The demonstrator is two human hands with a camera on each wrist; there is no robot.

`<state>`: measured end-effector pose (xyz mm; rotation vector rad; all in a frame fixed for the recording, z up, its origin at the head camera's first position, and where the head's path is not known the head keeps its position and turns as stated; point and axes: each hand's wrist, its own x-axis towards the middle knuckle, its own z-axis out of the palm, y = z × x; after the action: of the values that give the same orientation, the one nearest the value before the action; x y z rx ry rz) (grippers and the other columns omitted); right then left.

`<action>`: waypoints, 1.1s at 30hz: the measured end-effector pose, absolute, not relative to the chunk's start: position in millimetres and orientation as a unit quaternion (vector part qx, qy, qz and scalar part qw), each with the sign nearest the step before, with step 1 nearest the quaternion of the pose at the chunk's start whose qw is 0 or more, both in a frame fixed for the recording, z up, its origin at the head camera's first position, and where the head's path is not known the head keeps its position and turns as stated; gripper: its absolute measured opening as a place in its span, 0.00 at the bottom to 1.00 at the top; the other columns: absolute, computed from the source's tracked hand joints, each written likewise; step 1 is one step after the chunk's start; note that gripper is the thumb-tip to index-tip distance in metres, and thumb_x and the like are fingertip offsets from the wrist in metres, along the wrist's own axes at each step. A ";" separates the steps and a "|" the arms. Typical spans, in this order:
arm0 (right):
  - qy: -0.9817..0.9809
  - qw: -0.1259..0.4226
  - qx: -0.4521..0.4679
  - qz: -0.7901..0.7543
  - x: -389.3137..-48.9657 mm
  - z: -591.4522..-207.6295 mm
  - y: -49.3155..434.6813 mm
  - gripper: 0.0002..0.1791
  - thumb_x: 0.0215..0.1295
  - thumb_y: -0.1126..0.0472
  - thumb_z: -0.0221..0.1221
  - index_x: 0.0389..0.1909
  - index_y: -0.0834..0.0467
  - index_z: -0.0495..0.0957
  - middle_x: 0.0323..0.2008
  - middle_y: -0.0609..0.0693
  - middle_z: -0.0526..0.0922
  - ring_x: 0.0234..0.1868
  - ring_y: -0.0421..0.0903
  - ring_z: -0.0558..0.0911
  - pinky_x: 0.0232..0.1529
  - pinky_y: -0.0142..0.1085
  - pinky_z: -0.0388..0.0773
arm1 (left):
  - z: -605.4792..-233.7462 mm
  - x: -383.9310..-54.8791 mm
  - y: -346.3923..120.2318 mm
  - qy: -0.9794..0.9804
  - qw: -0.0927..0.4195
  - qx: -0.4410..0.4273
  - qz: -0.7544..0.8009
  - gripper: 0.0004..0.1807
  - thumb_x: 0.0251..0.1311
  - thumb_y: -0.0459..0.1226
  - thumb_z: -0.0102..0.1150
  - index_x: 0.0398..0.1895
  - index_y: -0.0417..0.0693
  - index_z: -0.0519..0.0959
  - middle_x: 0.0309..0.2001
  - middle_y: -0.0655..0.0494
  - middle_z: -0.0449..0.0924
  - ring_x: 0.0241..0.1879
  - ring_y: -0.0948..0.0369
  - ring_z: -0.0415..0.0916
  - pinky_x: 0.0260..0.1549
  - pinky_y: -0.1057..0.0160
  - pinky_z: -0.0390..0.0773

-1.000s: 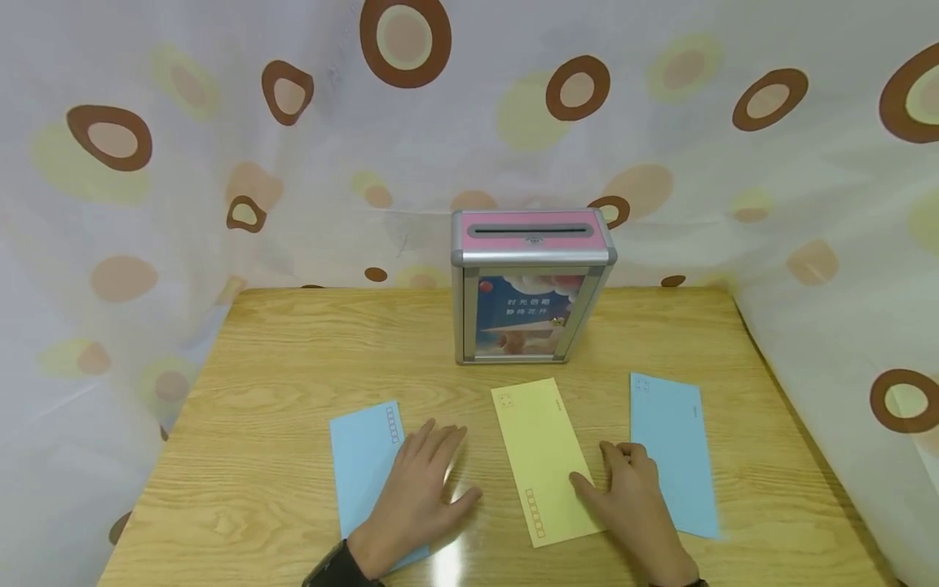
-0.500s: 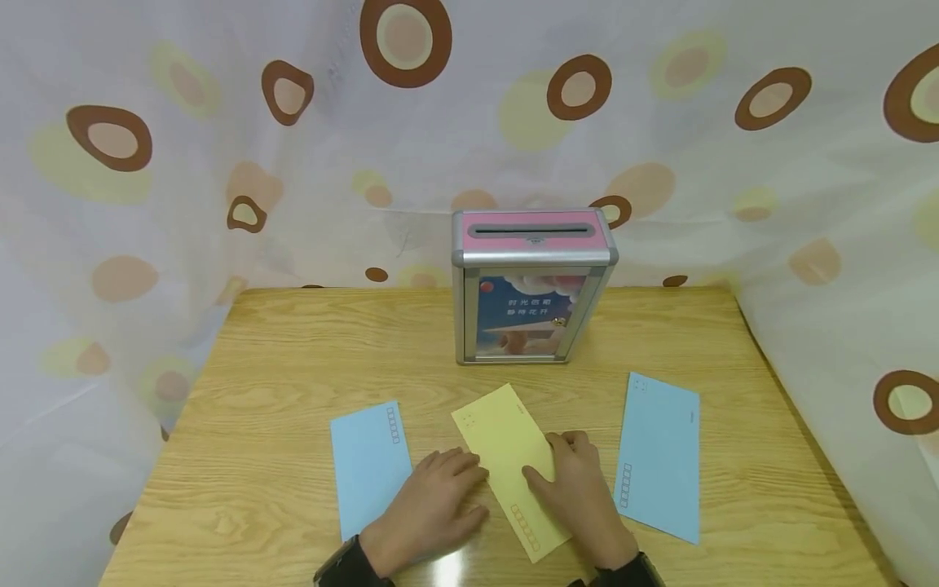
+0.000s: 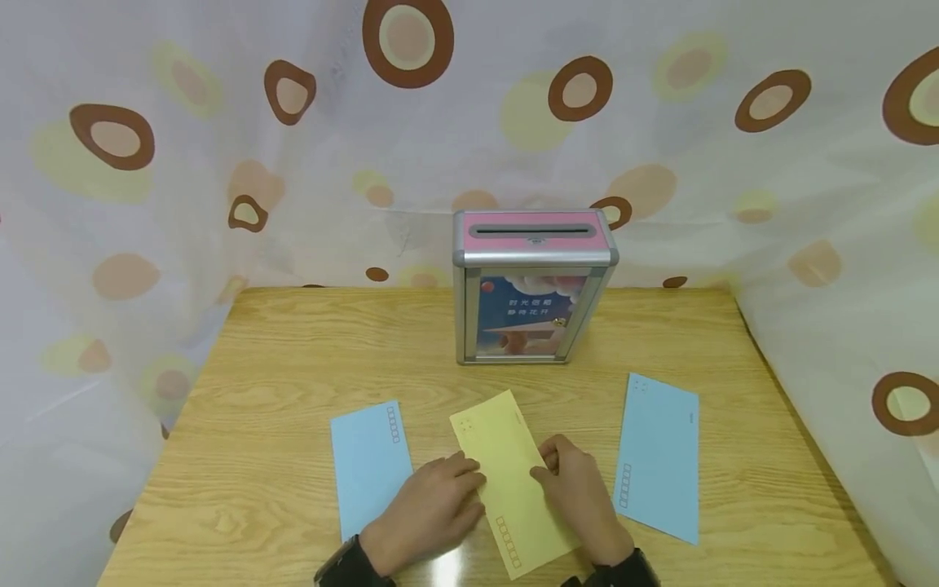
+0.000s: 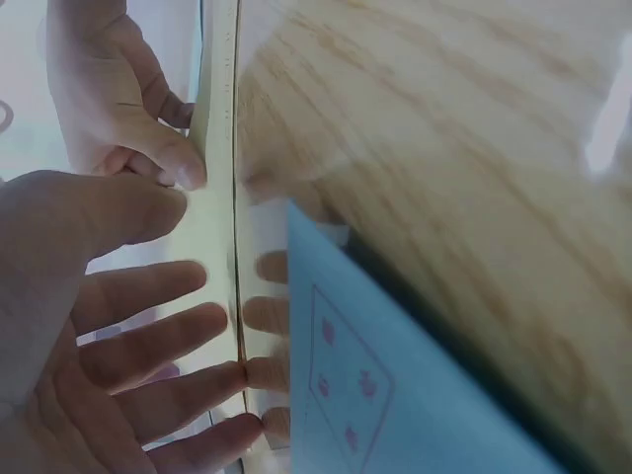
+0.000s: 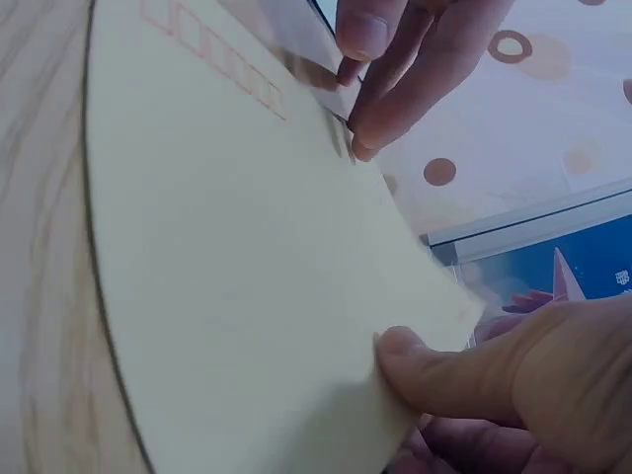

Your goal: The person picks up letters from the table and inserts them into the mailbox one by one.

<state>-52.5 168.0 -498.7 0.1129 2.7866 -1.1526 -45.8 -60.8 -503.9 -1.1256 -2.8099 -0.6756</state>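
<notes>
A yellow envelope [image 3: 506,481] lies slanted in front of the box, with a row of printed postcode squares at its near end. My right hand [image 3: 587,493] pinches its right edge; in the right wrist view the thumb [image 5: 444,380] presses on its face while the other fingers go behind, and the paper bows. At the opposite edge is my left hand [image 3: 433,505]. Its fingers [image 4: 163,341] are spread and fairly straight in the left wrist view, fingertips right at the envelope's edge. Part of a blue envelope [image 3: 367,469] is hidden beneath the left hand and wrist.
Behind the envelopes stands a silver-framed letter box [image 3: 531,314] with a pink top [image 3: 531,218] and a slot. Another blue envelope [image 3: 660,456] lies to the right on the wooden table [image 3: 308,350]. Patterned cloth [image 3: 315,163] hangs around the back and sides.
The yellow envelope has slid left with my right hand, away from the right blue envelope, which shifted slightly. My left hand has come to the yellow envelope's left edge. The box has stayed put.
</notes>
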 end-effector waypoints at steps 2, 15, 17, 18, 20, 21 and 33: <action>0.918 0.064 0.040 -0.389 -52.3 -497.8 169.0 0.11 0.55 0.67 0.68 0.38 0.63 0.78 0.27 0.48 0.81 0.26 0.39 0.77 0.27 0.34 0.79 | -504.3 -45.7 -61.9 -0.910 0.006 -0.342 -0.233 0.18 0.61 0.41 0.58 0.53 0.43 0.80 0.53 0.50 0.81 0.50 0.57 0.78 0.49 0.57 0.81; 0.872 0.009 0.077 -0.483 -46.2 -492.2 169.9 0.09 0.56 0.66 0.69 0.34 0.61 0.77 0.28 0.51 0.82 0.30 0.42 0.81 0.29 0.32 0.79 | -499.3 -51.4 -59.5 -0.841 -0.111 -0.165 -0.503 0.57 0.63 0.33 0.60 0.75 0.50 0.23 0.68 0.37 0.64 0.43 0.59 0.81 0.32 0.69 0.82; 0.861 -0.001 0.077 -0.503 -46.8 -490.3 168.3 0.09 0.57 0.67 0.68 0.34 0.60 0.76 0.28 0.51 0.82 0.31 0.42 0.81 0.30 0.31 0.79 | -499.6 -50.3 -58.3 -0.824 -0.130 -0.165 -0.526 0.56 0.62 0.31 0.59 0.76 0.50 0.25 0.56 0.37 0.76 0.32 0.65 0.81 0.28 0.71 0.81; 0.855 -0.006 0.077 -0.513 -47.0 -489.3 167.4 0.10 0.57 0.67 0.68 0.34 0.61 0.76 0.28 0.52 0.83 0.31 0.42 0.82 0.30 0.31 0.80 | -500.1 -49.6 -57.9 -0.819 -0.138 -0.168 -0.531 0.55 0.62 0.30 0.59 0.77 0.49 0.28 0.47 0.38 0.81 0.26 0.68 0.78 0.25 0.72 0.79; 0.844 -0.009 0.077 -0.530 -47.4 -487.7 165.8 0.09 0.58 0.67 0.67 0.34 0.61 0.75 0.28 0.52 0.83 0.31 0.43 0.82 0.30 0.30 0.79 | -500.9 -48.5 -57.1 -0.807 -0.149 -0.176 -0.543 0.51 0.62 0.29 0.59 0.78 0.48 0.35 0.35 0.44 0.83 0.20 0.71 0.73 0.21 0.73 0.74; 0.840 -0.010 0.077 -0.536 -47.6 -487.2 165.2 0.09 0.59 0.67 0.67 0.35 0.61 0.75 0.28 0.52 0.83 0.31 0.43 0.82 0.30 0.30 0.79 | -500.9 -47.9 -57.0 -0.807 -0.151 -0.177 -0.543 0.49 0.62 0.29 0.59 0.78 0.47 0.38 0.32 0.48 0.81 0.18 0.72 0.70 0.19 0.74 0.71; 0.801 -0.042 0.032 -0.597 -48.4 -477.5 166.7 0.12 0.62 0.61 0.66 0.40 0.62 0.73 0.34 0.54 0.83 0.38 0.45 0.82 0.39 0.29 0.82 | -502.7 -43.7 -62.5 -0.800 -0.161 -0.177 -0.551 0.19 0.58 0.25 0.62 0.48 0.49 0.71 0.21 0.62 0.66 0.17 0.72 0.61 0.20 0.75 0.64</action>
<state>-48.4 166.7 -477.5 0.1040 2.5840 -1.9271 -43.7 -62.5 -502.7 -0.6197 -2.8062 -1.9341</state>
